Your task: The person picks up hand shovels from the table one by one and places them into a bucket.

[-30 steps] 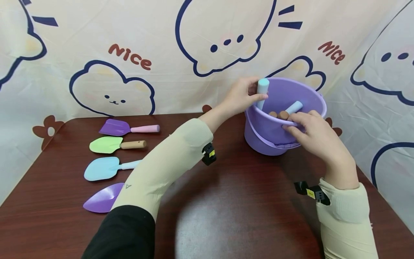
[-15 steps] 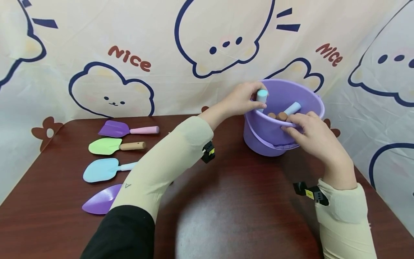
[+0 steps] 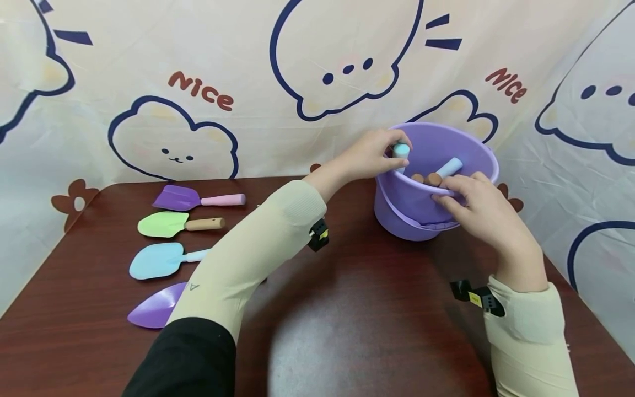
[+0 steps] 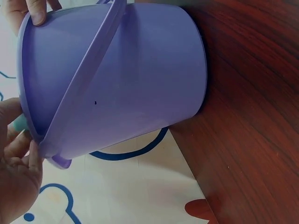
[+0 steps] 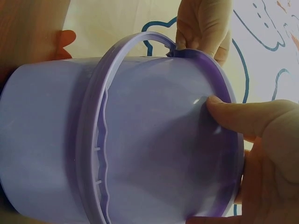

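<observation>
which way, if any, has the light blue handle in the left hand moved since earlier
Yes, downward: the light blue handle in the left hand now sits lower against the rim of the purple bucket.

Pale glare whitens the glossy reddish-brown wooden tabletop (image 3: 322,347) beside soft-edged shadows; both wrist views (bluish on the round purple plastic bucket (image 4: 135,79)) look dimmer.

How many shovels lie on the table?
4, on the table, at left, back to front: pink-handled purple shovel, green shovel, light blue shovel, purple shovel. The left sleeve partly covers the last two and may hide more.
</observation>
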The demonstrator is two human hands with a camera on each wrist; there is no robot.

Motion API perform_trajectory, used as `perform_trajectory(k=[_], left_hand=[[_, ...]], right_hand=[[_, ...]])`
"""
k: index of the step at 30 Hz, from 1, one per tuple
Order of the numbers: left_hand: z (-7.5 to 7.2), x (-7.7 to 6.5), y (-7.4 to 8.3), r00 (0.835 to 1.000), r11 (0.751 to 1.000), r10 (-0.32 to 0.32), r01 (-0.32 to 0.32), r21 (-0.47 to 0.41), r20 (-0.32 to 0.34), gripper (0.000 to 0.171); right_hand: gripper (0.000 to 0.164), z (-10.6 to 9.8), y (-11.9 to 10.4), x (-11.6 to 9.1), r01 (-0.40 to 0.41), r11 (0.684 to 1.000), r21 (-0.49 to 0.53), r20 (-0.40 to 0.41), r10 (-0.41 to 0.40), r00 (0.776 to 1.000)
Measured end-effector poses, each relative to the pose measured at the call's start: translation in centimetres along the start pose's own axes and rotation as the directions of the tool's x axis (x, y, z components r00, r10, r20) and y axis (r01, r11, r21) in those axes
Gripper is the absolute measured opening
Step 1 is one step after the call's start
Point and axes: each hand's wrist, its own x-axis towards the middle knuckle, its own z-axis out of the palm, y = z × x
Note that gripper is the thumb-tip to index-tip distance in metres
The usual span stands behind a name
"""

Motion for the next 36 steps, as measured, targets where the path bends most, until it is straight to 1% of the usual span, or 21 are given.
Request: perform_trajectory(k=[2, 6, 9, 11, 13, 17, 21, 26, 28, 31, 34, 36], left_hand=[[-0.1, 0.0, 0.1, 1.0, 1.0, -0.005, 0.005, -0.009, 0.005, 0.029], [-0.1, -0.1, 0.5, 1.0, 1.0, 0.001, -0.001, 0.01, 0.008, 0.028], [0.0, -0.2, 0.7, 1.0, 1.0, 0.007, -0.008, 0.022, 0.018, 0.033], [0.0, -0.3, 0.8, 1.0, 1.0, 0.006, -0.006, 0.012, 0.024, 0.037], [-0.1, -0.5, 0.8, 1.0, 1.0, 0.001, -0.001, 0.0, 0.016, 0.04], [-0.9, -1.4, 0.7, 1.0, 0.999, -0.012, 0.011, -0.035, -0.024, 0.042], [-2.1, -2.8, 0.7, 0.999, 0.998, -0.003, 0.001, -0.056, -0.05, 0.039], [-3.4, -4.9, 0.3, 0.999, 0.999, 0.019, -0.02, -0.028, -0.038, 0.034], [-3.7, -5.9, 0.0, 0.999, 1.0, 0.021, -0.022, -0.021, -0.024, 0.033], [-4.2, -7.5, -0.3, 1.0, 1.0, 0.025, -0.025, -0.01, 0.006, 0.031], [-4.8, -9.4, -0.2, 0.999, 0.999, 0.026, -0.026, 0.02, 0.041, 0.029], [-5.4, -10.8, -0.1, 0.998, 0.998, 0.024, -0.027, 0.058, 0.055, 0.026]], right_hand=[[0.008, 0.0, -0.1, 0.0, -0.001, 1.0, 0.0, -0.001, 0.001, 1.0], [0.009, 0.1, -0.1, 0.0, 0.002, 1.0, 0.002, 0.001, -0.002, 1.0], [0.008, 0.2, -0.1, 0.0, 0.001, 1.0, 0.001, 0.005, -0.001, 1.0], [0.008, 0.2, -0.1, -0.1, -0.003, 1.0, -0.003, 0.005, 0.003, 1.0], [0.008, 0.2, -0.1, -0.1, -0.003, 1.0, -0.005, 0.004, 0.003, 1.0], [0.007, 0.1, -0.1, -0.1, 0.001, 1.0, -0.004, 0.0, -0.001, 1.0], [0.007, 0.0, -0.2, -0.1, -0.014, 1.0, -0.002, 0.003, 0.014, 1.0], [0.007, 0.0, -0.2, 0.0, -0.014, 1.0, 0.006, 0.008, 0.014, 1.0], [0.007, 0.1, -0.1, 0.0, -0.003, 1.0, 0.007, 0.01, 0.003, 1.0], [0.008, 0.1, -0.2, -0.1, -0.013, 1.0, 0.011, 0.015, 0.013, 1.0], [0.008, 0.0, -0.3, -0.1, -0.024, 1.0, 0.009, 0.013, 0.024, 1.0], [0.008, -0.1, -0.4, -0.1, -0.015, 1.0, 0.009, 0.011, 0.015, 1.0]])
